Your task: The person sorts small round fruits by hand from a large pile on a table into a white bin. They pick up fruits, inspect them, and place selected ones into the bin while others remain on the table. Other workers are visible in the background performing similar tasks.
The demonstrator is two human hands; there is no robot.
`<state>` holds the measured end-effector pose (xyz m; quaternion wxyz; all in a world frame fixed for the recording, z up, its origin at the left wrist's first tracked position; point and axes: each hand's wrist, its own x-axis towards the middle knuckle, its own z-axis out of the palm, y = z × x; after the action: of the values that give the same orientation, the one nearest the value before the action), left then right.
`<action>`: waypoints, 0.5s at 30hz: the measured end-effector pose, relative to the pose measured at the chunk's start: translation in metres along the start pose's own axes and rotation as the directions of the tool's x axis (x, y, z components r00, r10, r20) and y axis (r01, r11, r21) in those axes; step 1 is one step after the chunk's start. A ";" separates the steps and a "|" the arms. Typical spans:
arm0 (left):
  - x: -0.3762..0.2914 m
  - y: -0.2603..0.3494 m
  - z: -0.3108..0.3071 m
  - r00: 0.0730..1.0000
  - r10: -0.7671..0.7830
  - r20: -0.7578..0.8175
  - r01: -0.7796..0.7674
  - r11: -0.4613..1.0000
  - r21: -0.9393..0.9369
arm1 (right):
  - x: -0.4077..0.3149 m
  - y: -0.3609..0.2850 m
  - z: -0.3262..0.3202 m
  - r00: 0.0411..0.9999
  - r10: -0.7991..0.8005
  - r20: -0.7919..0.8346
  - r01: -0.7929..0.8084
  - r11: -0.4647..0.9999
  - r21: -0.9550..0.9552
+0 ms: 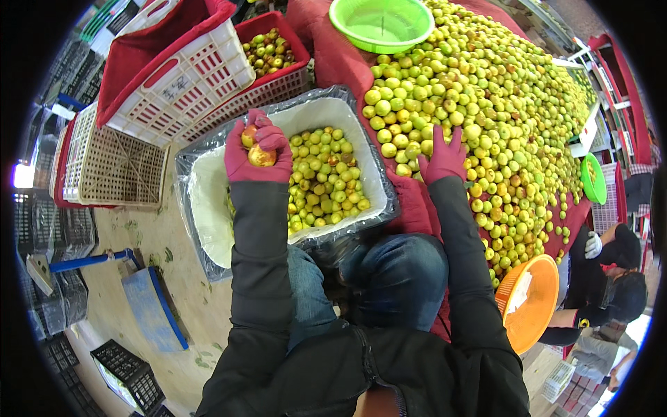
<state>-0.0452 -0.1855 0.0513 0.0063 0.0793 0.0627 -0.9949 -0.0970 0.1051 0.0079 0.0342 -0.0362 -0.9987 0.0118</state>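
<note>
My left hand (259, 147), in a magenta glove, is closed around reddish-yellow round fruits (262, 156) above the left part of a crate (208, 208) lined with white and wrapped in dark plastic. Yellow-green fruits (325, 182) fill the lower part of that crate. On the right, my right hand (445, 156), gloved alike, rests with spread fingers at the near edge of a large heap of green and yellow fruits (490, 104) on red cloth. Nothing shows in its grip, though the palm side is hidden.
A green plastic basin (382, 23) stands at the heap's far edge, an orange basket (529, 307) at its near right. White crates with red lining (182, 78) are stacked at left. A blue platform scale (153, 310) stands on the floor. A co-worker (604, 281) is at right.
</note>
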 end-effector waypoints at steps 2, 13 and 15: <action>-0.010 0.003 0.008 0.998 0.025 0.051 -0.026 1.000 0.014 | 0.011 -0.022 -0.005 0.956 -0.277 -0.093 0.292 0.917 0.272; -0.033 0.077 0.006 0.988 0.154 0.002 -0.151 0.968 0.199 | 0.026 -0.154 0.212 0.759 -0.402 0.512 0.469 0.883 -0.001; -0.037 0.106 -0.007 0.984 0.179 0.019 -0.174 0.918 0.355 | 0.009 -0.161 0.205 0.873 -0.298 0.386 0.261 0.954 0.147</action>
<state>-0.0048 -0.2894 0.0369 0.0809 0.0915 -0.1256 -0.9845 -0.1312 -0.0594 -0.1919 -0.1697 0.1135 -0.9772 0.0589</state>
